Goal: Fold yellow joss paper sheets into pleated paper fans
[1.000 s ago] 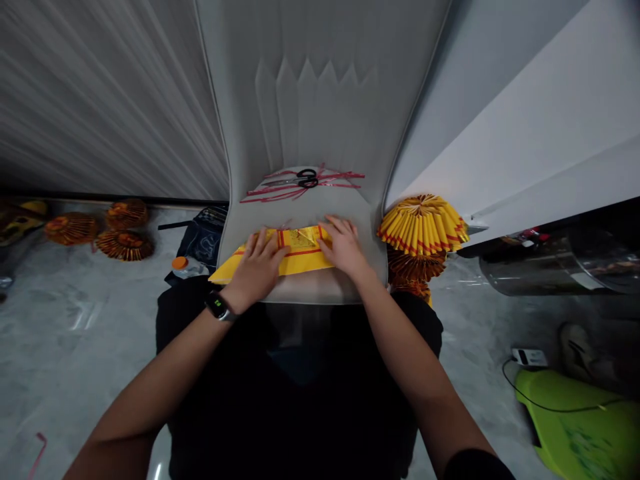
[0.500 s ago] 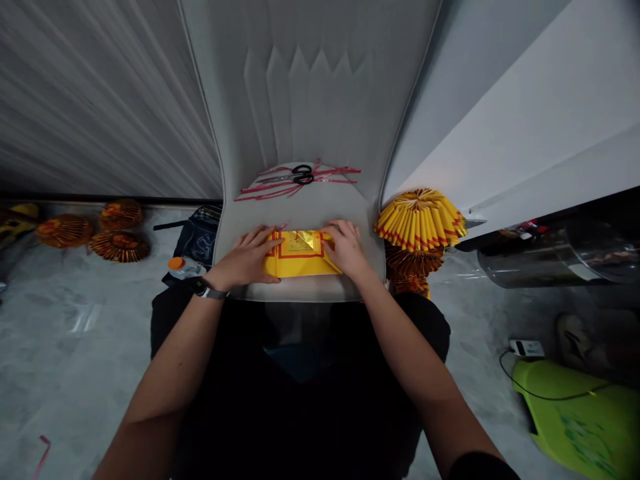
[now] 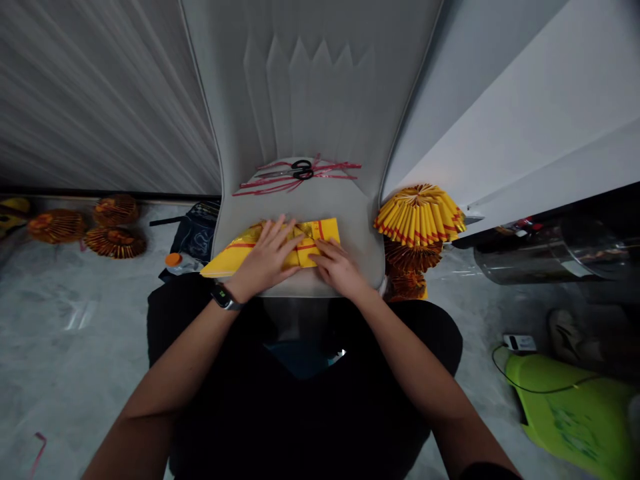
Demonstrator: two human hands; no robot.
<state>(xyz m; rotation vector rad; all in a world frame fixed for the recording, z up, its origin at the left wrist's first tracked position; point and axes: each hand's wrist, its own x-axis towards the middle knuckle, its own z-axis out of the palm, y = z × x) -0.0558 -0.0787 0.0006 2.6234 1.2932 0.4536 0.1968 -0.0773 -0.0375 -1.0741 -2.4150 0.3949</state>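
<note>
A sheet of yellow joss paper (image 3: 229, 259) with red lines and gold foil lies partly folded on the grey chair seat. Its left part spreads towards the seat's left edge, while the right part forms a narrower folded strip. My left hand (image 3: 265, 260) rests flat across the middle of the paper, fingers spread. On the right part, the fingers of my right hand (image 3: 343, 270) lie outstretched near the lower edge and cover some of it. Scissors (image 3: 301, 170) with black handles lie farther back on the seat, among thin red ribbon strips (image 3: 270, 189).
The chair's backrest (image 3: 310, 87) rises behind. Pleated yellow paper fans (image 3: 420, 215) are stacked at the right, and pleated paper rounds (image 3: 116, 241) lie on the left floor. A bottle with an orange cap (image 3: 174, 260) is near a dark bag (image 3: 196, 230). A green plastic object (image 3: 570, 413) stands at right.
The paper now extends farther left, where it was a compact rectangle before. My left hand has moved right onto its middle, and my right hand has shifted slightly left and down.
</note>
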